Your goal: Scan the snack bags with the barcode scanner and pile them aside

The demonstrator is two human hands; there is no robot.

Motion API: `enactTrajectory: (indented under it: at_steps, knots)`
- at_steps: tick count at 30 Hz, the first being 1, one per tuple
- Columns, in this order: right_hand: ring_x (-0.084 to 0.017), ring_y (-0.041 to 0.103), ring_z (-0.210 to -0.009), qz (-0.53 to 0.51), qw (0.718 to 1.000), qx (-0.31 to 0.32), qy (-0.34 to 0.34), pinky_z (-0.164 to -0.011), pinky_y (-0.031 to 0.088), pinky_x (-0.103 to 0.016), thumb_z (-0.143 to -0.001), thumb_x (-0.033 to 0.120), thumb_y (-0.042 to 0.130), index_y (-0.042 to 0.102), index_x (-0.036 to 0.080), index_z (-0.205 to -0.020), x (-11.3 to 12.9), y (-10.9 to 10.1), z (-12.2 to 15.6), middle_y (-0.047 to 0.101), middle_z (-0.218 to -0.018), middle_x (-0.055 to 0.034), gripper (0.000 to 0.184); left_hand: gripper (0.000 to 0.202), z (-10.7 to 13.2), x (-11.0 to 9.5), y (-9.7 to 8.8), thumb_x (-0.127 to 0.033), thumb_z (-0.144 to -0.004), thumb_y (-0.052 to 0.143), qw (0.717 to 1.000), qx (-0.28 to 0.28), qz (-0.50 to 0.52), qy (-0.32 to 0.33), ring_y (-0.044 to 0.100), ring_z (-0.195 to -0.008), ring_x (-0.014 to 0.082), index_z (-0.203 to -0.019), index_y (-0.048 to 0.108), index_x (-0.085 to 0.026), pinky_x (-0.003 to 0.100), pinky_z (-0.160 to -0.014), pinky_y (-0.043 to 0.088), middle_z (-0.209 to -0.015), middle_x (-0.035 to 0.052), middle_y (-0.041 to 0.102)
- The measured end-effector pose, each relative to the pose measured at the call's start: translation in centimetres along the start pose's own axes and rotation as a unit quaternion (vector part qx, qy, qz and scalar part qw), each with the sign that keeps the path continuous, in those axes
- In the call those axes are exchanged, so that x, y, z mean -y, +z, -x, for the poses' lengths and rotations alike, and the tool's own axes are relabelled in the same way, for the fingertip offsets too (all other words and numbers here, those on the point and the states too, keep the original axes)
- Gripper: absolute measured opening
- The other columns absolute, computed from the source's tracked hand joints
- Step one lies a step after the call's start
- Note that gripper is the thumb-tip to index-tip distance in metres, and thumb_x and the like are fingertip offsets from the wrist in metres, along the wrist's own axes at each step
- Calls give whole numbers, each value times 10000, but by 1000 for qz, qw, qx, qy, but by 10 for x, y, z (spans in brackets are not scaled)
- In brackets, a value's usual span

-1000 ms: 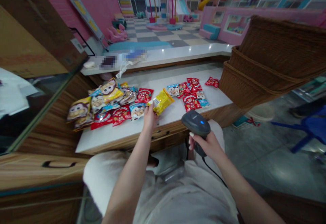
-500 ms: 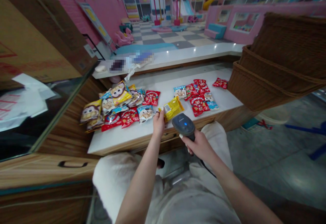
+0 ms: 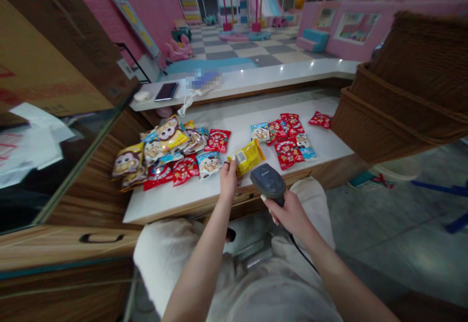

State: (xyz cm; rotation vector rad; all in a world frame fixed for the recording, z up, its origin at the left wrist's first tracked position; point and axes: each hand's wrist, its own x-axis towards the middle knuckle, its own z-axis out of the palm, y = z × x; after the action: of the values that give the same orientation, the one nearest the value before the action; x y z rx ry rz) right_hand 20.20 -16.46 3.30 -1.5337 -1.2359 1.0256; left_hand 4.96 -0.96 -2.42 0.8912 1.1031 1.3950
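My left hand [image 3: 228, 178] is closed on the left end of a yellow snack bag [image 3: 250, 157], whose barcode side faces up. In my right hand [image 3: 287, 210] is a dark grey barcode scanner [image 3: 268, 180], its head angled toward the bag from the right; the scanner's cable hangs below my wrist. Left of the yellow bag lies a pile of snack bags, with a yellow one [image 3: 171, 134] on top and a red one [image 3: 185, 168] in front. A smaller group to the right includes a red bag [image 3: 288, 152] and a blue-and-white bag [image 3: 260, 132].
The bags lie on a white counter [image 3: 153, 205]. A raised ledge [image 3: 256, 75] behind holds a phone [image 3: 166, 91]. Stacked wicker baskets [image 3: 402, 92] overhang the right end, beside a lone red bag [image 3: 320, 120]. A cardboard box [image 3: 54, 58] and papers [image 3: 40, 136] stand at left.
The blue light on top of the scanner has gone out. The scanner has shifted very slightly right, and the view has tilted a little. My left hand keeps the yellow bag in place.
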Motion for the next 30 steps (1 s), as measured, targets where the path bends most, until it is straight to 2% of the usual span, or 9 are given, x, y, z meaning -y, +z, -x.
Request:
enactTrajectory:
  at_steps: [3,5,9,12,16,20,22,26,30]
  knots:
    - [-190,601,-352,-9,1000,-5,3,-434,480,-274,-867,488,729,608,282,-728,0,-4,0,576,-414,53,277,438,-4,-17,1,-661,-975,728,993,32,-27,108,747,-1251,256,-1138,760,-255,367,-1078,604,-1194,83,809]
    - [-194,609,-360,-11,1000,-10,0,-439,486,-279,-862,500,730,605,283,-714,1,-7,0,577,-417,47,291,460,-16,-36,-1,-621,-1049,622,976,33,-94,193,696,-1376,274,-1308,753,-265,411,-1201,541,-1360,106,783]
    - [-200,608,-362,-5,1000,-15,-1,-450,497,-290,-854,503,720,591,287,-682,4,-14,0,568,-411,38,305,469,-61,-79,-15,-491,-1101,509,894,15,-316,318,636,-1465,292,-1441,726,-251,438,-1314,438,-1508,121,728]
    - [-196,594,-355,-5,1000,-16,2,-453,497,-294,-844,502,718,582,289,-680,4,-16,-1,573,-415,34,301,464,-91,-94,-24,-460,-1050,604,813,50,-498,297,544,-1571,361,-1419,754,-221,529,-1392,316,-1594,153,677]
    - [-194,579,-354,-14,1000,-19,11,-435,471,-292,-825,509,720,584,291,-686,4,-17,-2,557,-413,38,292,599,-106,-87,-28,-520,-935,780,723,97,-642,237,444,-1633,499,-1402,758,-145,690,-1402,171,-1641,250,621]
    - [-188,575,-351,-33,999,-24,27,-425,460,-287,-809,517,735,588,287,-707,1,-19,-3,568,-427,40,291,631,-103,-68,-6,-416,-993,702,733,65,-619,275,330,-1711,454,-1553,647,-131,664,-1417,138,-1747,244,508]
    - [-186,576,-356,-35,999,-28,31,-431,467,-287,-800,503,741,590,285,-712,0,-21,-4,580,-434,38,280,713,-99,-56,16,-335,-989,692,741,110,-601,278,330,-1720,418,-1650,546,-112,599,-1425,197,-1788,244,447]
    - [-180,568,-357,-26,998,-41,38,-442,476,-282,-782,479,723,585,283,-707,0,-27,-5,567,-425,46,252,868,-96,-25,70,-140,-933,648,722,239,-590,271,294,-1742,376,-1758,380,-107,528,-1420,271,-1858,224,316]
    - [-170,549,-363,-15,998,-52,33,-442,459,-274,-783,461,699,572,281,-692,2,-35,-2,550,-424,53,238,849,-110,4,106,-40,-891,560,757,264,-540,256,269,-1752,367,-1727,458,-153,567,-1416,282,-1867,182,317]
